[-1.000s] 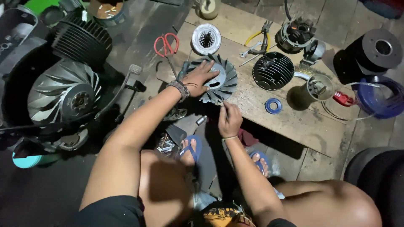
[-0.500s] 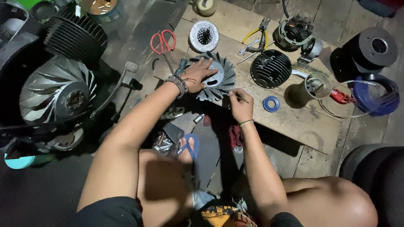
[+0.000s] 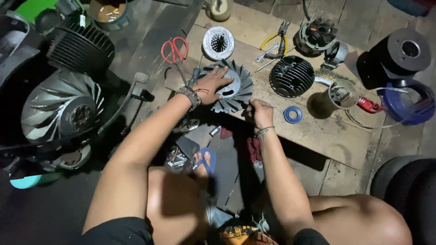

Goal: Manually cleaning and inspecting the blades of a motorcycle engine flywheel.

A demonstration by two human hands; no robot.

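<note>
Two hands now meet on the grey metal fan wheel with curved blades [image 3: 229, 86], which lies flat on the wooden board [image 3: 318, 131].

The left hand [image 3: 212, 85] stays spread open, palm pressed on the wheel's hub; the right hand [image 3: 260, 112], a second ago down near the board's edge, has come up to the wheel's rim, fingers curled about a blade, so the wheel is now steadied and gripped. Beyond the wheel lie red-handled scissors [image 3: 174, 50], a black finned cylinder head [image 3: 291, 75] and a small blue ring [image 3: 293, 114].
</note>
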